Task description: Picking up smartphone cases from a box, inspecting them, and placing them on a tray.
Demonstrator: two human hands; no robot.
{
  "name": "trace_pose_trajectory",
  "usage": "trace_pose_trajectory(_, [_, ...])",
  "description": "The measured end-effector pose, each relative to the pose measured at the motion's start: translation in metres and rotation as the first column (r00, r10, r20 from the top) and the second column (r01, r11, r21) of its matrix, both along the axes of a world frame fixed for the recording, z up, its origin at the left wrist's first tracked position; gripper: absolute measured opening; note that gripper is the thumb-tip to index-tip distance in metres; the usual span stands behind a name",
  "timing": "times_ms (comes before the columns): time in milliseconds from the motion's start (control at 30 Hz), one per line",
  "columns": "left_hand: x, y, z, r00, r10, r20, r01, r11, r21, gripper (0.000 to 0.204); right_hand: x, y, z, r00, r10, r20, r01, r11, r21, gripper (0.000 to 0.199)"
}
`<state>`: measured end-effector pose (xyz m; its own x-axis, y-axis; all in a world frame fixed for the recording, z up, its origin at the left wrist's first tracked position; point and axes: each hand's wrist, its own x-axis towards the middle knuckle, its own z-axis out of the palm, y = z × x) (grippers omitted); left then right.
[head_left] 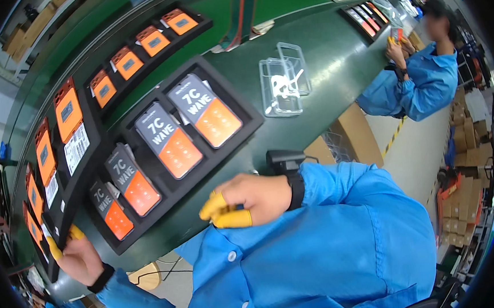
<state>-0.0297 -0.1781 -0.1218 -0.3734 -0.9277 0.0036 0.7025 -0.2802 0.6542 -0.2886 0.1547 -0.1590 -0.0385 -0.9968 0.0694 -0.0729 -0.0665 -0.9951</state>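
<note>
The left hand (81, 258) was closed on the near end of a tilted tray (88, 176), with the yellow-covered fingers at its edge. From this grip, the tray lay ahead and slightly to the right, and its long axis ran away from the hand, up the left side of the view. It stood at an angle, and its border covered part of a flat tray (167, 194) behind it. The orange phones (69, 113) lay across its length, their camera ends pointing to the far side.

The right hand (251, 199) was much farther from the tilted tray. It hung before the blue jacket (299, 247), close to the near long side of the flat tray but seemingly apart from it. Its thumb and forefinger were bent with a narrow gap, and no object was visible between them.

The flat tray rested on the green table (227, 69), its long axis going from lower left to upper right. Its grey-and-orange phones (168, 139) pointed their orange ends toward the person.
</note>
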Motion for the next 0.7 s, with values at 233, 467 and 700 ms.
trace_pose_trajectory(233, [-0.068,0.121,-0.018,0.959,-0.223,-0.175,0.234,0.971,0.046,0.04,-0.058,0.025,0.027,0.762,-0.574,0.3,0.601,0.799,0.0,0.031])
trace_pose_trajectory(467, [-0.12,0.182,-0.054,0.968,-0.24,-0.071,0.25,0.94,0.234,0.035,-0.09,0.036,0.006,0.645,-0.719,0.26,0.715,0.688,0.128,0.032])
trace_pose_trajectory(700, [-0.119,0.208,-0.054,0.959,-0.26,0.116,0.229,0.946,0.228,0.033,-0.099,0.057,-0.012,0.666,-0.729,0.157,0.71,0.685,0.164,0.033])
